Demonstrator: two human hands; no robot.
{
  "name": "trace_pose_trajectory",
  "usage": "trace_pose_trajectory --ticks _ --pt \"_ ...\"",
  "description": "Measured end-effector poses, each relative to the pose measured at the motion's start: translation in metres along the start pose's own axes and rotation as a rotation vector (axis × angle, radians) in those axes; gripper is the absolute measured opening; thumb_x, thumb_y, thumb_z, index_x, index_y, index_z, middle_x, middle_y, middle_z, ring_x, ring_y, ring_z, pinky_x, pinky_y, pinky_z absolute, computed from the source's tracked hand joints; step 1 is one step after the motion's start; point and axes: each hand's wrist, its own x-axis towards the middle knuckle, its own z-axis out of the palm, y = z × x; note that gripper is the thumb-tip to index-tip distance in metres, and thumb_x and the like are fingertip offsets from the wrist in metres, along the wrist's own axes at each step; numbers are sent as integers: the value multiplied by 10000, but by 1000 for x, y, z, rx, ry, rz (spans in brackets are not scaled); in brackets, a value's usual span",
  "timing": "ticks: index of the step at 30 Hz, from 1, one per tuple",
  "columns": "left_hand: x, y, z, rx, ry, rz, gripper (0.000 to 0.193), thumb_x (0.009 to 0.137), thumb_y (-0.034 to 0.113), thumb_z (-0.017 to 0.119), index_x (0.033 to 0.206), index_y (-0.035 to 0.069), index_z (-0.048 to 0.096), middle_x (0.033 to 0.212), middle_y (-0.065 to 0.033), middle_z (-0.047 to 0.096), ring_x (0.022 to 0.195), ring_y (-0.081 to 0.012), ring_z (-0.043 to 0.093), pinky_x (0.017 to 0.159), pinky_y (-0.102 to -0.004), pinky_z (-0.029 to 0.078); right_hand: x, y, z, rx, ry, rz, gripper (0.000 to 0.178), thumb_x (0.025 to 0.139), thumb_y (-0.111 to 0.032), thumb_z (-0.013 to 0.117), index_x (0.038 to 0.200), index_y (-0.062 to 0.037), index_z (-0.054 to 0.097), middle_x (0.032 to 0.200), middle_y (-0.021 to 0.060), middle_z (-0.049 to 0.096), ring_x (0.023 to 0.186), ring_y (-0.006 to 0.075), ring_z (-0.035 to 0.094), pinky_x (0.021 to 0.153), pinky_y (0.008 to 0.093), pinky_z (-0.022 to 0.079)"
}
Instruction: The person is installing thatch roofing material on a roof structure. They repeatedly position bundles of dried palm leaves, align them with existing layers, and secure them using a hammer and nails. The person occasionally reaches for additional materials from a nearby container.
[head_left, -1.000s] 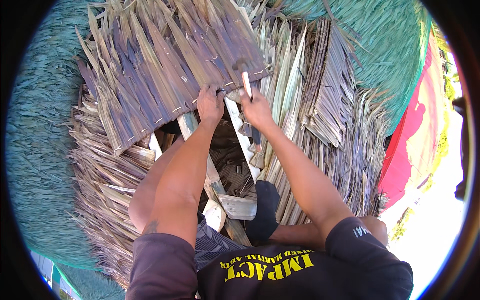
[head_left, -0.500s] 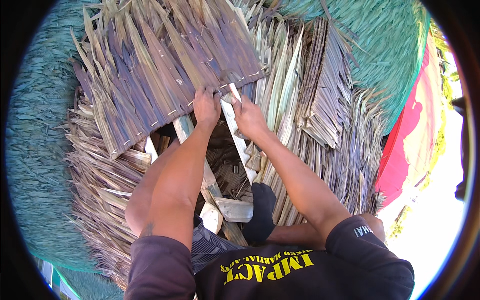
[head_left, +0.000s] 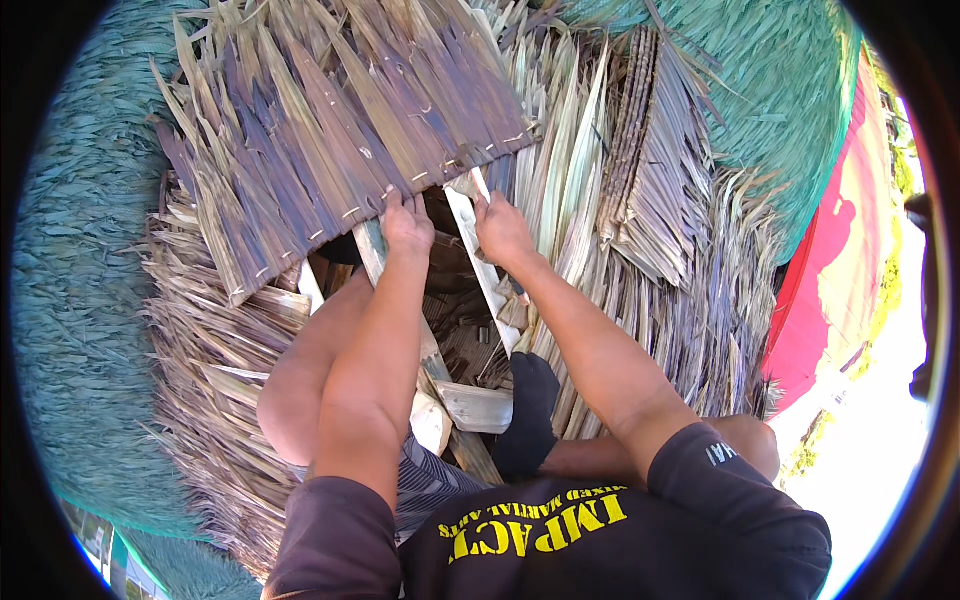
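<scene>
A thatch panel (head_left: 345,140) of brown dried palm leaves, stitched along its lower edge, lies across the upper middle. My left hand (head_left: 407,223) grips that stitched edge, with fingers curled at its underside. In my right hand (head_left: 503,235) is a hammer (head_left: 480,184) with a pale handle; its dark head lies against the panel's right lower edge. Beneath the hands, a pale notched wooden strip (head_left: 478,255) and a wooden rafter (head_left: 372,250) border a dark opening (head_left: 447,290) in the roof. Whether my left fingers also hold something small cannot be made out.
My foot in a dark sock (head_left: 527,410) rests beside a short wooden crosspiece (head_left: 473,407). Folded thatch panels (head_left: 655,165) lie at the right over more dried leaves. Green netting (head_left: 90,300) covers thatch on the left and upper right. A red sheet (head_left: 815,290) shows far right.
My left hand has moved slightly left and down along the panel edge, away from the hammer head. My right hand has shifted slightly lower, still on the hammer.
</scene>
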Motion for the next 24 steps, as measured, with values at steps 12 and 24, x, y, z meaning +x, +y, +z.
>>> trace_pose_trajectory --ticks 12,24 --pt "-5 7 -3 186 12 10 373 1004 57 594 1340 47 433 1289 -130 573 1162 -317 620 976 -463 568 -56 -36 -53 271 155 -214 488 1071 -439 420 1051 36 530 754 291 619 762 510 619 701 528 475" --pt "-10 3 0 265 92 77 353 993 78 624 1300 10 465 1241 -143 594 1082 -308 652 912 -417 600 -20 -46 -38 196 208 -361 426 1065 -349 439 1067 56 571 883 355 646 892 546 625 764 583 500"
